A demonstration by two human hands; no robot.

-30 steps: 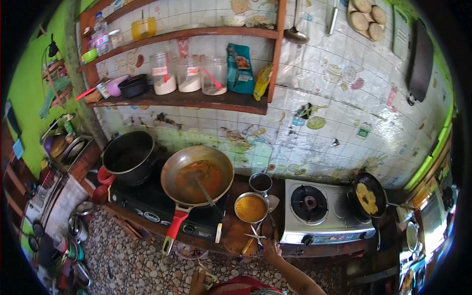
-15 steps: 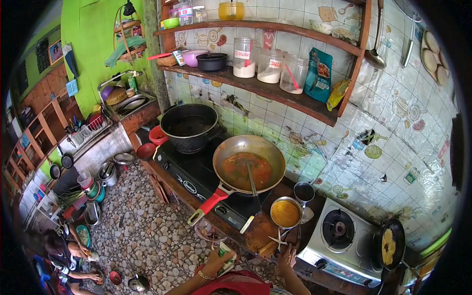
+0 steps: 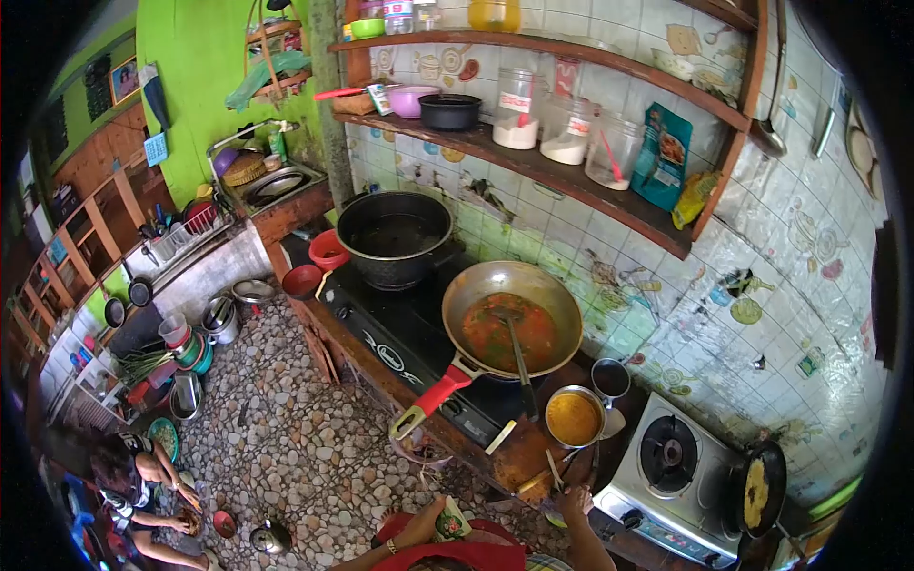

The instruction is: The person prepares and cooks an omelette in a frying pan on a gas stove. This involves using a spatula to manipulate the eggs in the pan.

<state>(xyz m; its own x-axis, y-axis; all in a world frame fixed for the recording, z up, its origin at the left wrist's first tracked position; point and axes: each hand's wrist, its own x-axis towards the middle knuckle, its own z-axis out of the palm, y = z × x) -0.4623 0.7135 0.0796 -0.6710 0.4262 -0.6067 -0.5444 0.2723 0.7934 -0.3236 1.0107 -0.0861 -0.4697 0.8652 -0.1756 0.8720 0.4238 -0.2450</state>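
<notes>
At the bottom centre, my left hand (image 3: 426, 521) is closed on a small packet (image 3: 451, 520) with a green and red print. My right hand (image 3: 574, 502) is at the counter's front edge, beside scissors (image 3: 554, 470); its fingers are too small and blurred to tell what they hold. Ahead, a pan (image 3: 457, 295) with a red handle holds reddish broth, and a ladle (image 3: 519, 357) leans in it. A metal bowl (image 3: 575, 419) of orange-yellow liquid stands right of the black stove (image 3: 381, 324).
A black pot (image 3: 395, 224) sits at the stove's back left. On the right are a silver stove (image 3: 657, 476) and a small frying pan (image 3: 759, 487). Shelves (image 3: 533, 162) with jars hang above. Another person (image 3: 143, 495) crouches at lower left.
The view has shifted, so the scene sits further right. My left hand and the packet are lower in view. The ladle handle leans differently in the pan.
</notes>
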